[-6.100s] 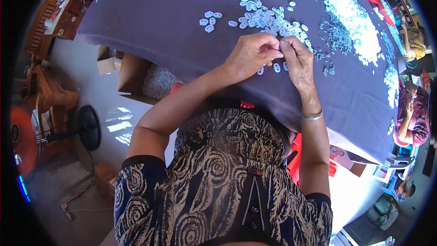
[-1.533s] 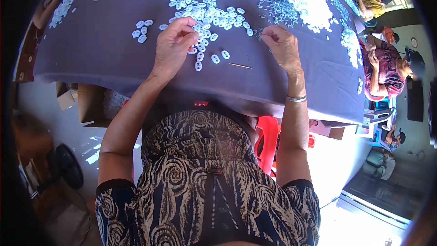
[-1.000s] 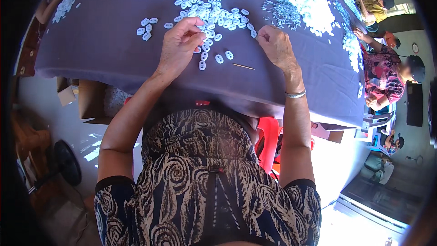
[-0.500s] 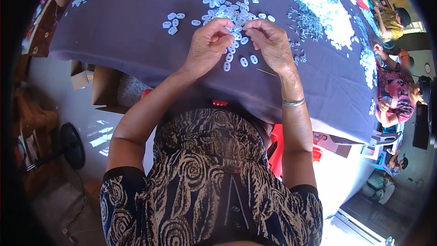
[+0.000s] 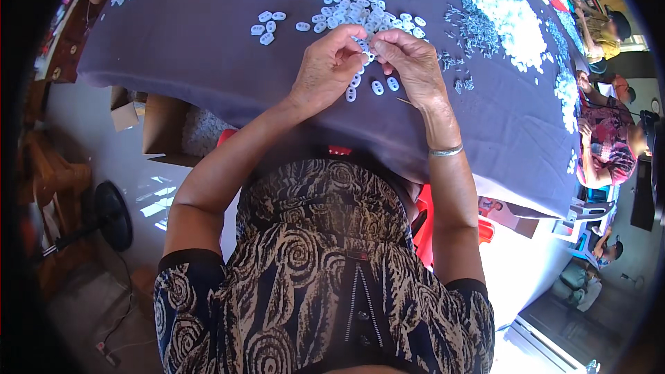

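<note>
Over the near part of the cloth-covered table my left hand [image 5: 327, 64] and my right hand [image 5: 410, 62] face each other, fingertips close together. The fingers of both are curled in a pinch; whatever they hold is too small and too covered to make out. Around and beyond them lie small white oval pieces with two holes [image 5: 353, 11], heaped and partly hidden by my fingers. A few loose ovals [image 5: 377, 87] lie just below my fingertips, and a small group [image 5: 267, 28] sits off to the left. Beside my right wrist is a thin light-coloured stick [image 5: 404, 101].
Small metal screw-like parts [image 5: 478, 31] lie right of my hands, beside a large white heap [image 5: 495, 10]. A dark cloth [image 5: 228, 55] drapes over the table edge. An open cardboard box [image 5: 163, 128] stands at lower left. Other people [image 5: 609, 145] are at the right.
The view has shifted slightly, so the table things appear a little to the right. My right fingertips have moved a little closer to my left hand. Both hands keep their pinched pose.
</note>
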The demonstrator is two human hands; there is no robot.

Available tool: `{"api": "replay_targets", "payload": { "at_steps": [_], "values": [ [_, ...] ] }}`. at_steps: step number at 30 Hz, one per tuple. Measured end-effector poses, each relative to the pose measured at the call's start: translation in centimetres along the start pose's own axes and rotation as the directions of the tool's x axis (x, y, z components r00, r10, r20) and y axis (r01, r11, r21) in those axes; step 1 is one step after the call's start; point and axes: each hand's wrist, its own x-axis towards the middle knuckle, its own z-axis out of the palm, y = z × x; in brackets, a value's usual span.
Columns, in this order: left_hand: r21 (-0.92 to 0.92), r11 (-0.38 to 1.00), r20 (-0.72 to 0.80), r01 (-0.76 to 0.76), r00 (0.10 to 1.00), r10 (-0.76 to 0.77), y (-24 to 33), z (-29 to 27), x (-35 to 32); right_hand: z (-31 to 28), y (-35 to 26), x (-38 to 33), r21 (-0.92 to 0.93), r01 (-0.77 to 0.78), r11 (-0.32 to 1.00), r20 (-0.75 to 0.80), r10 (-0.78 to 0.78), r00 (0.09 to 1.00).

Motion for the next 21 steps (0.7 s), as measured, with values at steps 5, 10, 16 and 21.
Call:
{"api": "replay_targets", "payload": {
  "at_steps": [5, 10, 16, 21],
  "values": [
    [0.030, 0.999, 0.020, -0.028, 0.999, 0.027, -0.15, 0.04, 0.08, -0.11, -0.08, -0.13, -0.056, 0.002, 0.998, 0.003, -0.002, 1.000],
    [0.016, 0.999, 0.021, -0.044, 0.999, 0.044, -0.44, 0.08, 0.10, -0.02, -0.10, -0.12, -0.064, -0.008, 0.998, 0.001, 0.008, 1.000],
    [0.036, 0.999, 0.026, -0.041, 0.999, 0.040, -0.35, 0.02, 0.02, 0.16, -0.15, -0.13, -0.111, -0.024, 0.994, 0.005, 0.025, 1.000],
    [0.024, 0.999, 0.024, -0.034, 0.999, 0.033, -0.37, 0.18, 0.00, 0.10, -0.05, -0.21, -0.129, -0.016, 0.992, 0.013, 0.018, 1.000]
  ]
}}
